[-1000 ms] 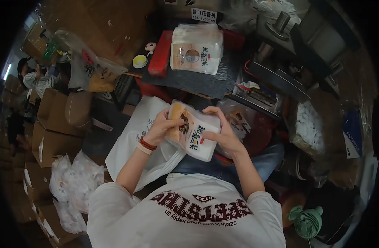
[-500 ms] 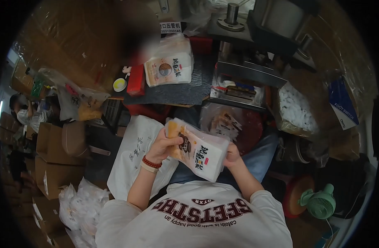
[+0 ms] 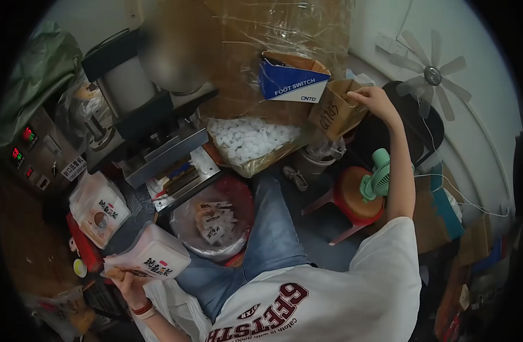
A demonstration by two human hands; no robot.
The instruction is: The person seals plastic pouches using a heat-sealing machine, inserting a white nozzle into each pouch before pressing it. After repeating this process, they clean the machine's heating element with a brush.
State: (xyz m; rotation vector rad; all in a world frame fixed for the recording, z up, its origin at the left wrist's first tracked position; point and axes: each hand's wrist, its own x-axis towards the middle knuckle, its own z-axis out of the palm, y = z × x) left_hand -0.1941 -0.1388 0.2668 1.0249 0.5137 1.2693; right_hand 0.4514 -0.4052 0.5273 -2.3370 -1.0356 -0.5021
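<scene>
My left hand (image 3: pixel 129 285) grips one end of a stack of printed plastic bags (image 3: pixel 156 256), held over my lap at the lower left. Out to the right, my right hand (image 3: pixel 371 101) is at the top edge of a small cardboard box (image 3: pixel 332 111) with handwriting on it. Its fingers are pressed together at the rim; what they hold, if anything, is too small to make out. Another pile of the printed bags (image 3: pixel 100 210) rests on the dark work surface. More bags (image 3: pixel 216 221) lie in a plastic-lined round red tub (image 3: pixel 238 196).
A metal press machine (image 3: pixel 176 165) stands ahead. Beside it are a box of small white pieces (image 3: pixel 253 139) and a blue FOOT SWITCH box (image 3: pixel 293 81). To the right are a green fan (image 3: pixel 376 179) on a red stool (image 3: pixel 352 196) and a larger fan (image 3: pixel 432 76).
The view has turned to the right. My right hand has let go of the bag stack and reached out to the small cardboard box. My left hand still holds the stack.
</scene>
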